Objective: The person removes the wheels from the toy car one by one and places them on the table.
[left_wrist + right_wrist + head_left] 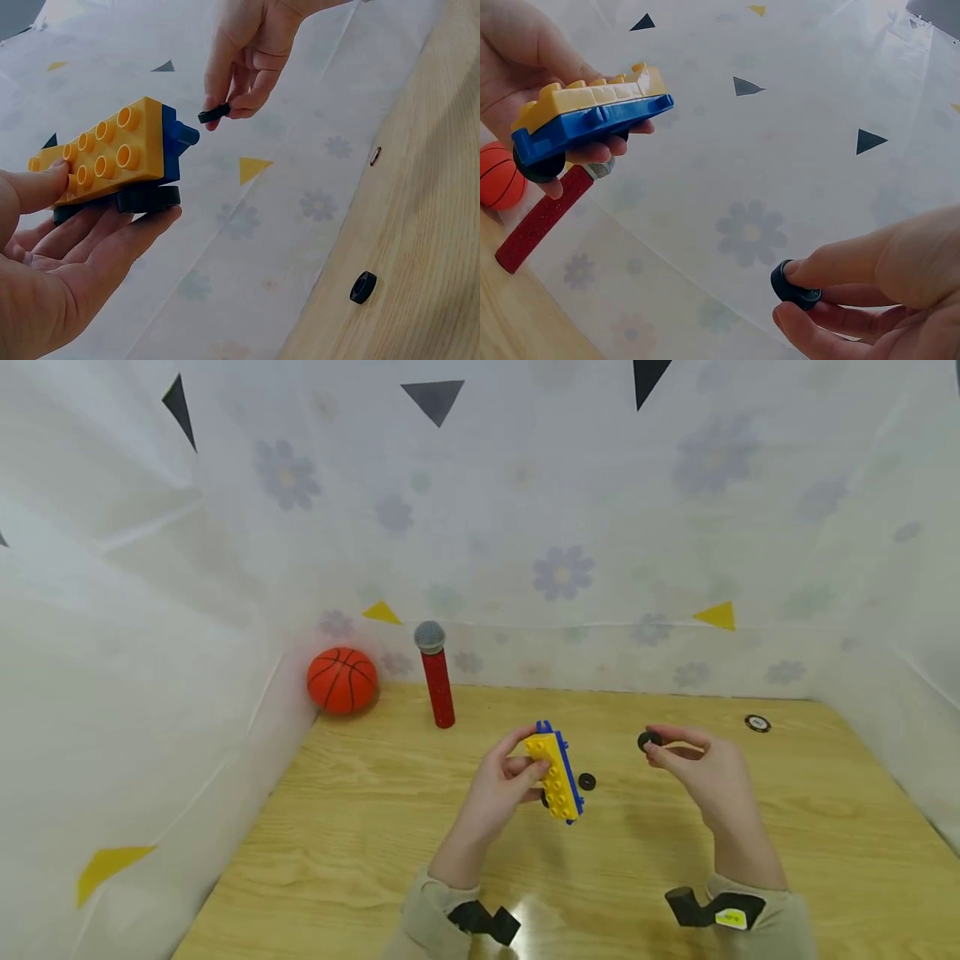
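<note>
left hand [504, 785] grips the yellow-and-blue toy brick car [557, 775] at frame centre, above the bench [360, 827], thumb on the studs. right hand [701, 767] pinches a small black wheel [648, 741] by its fingertips, apart from the car. that light pinch could slip and drop the wheel to roll away. a spare wheel [587, 782] lies below the car.
</note>
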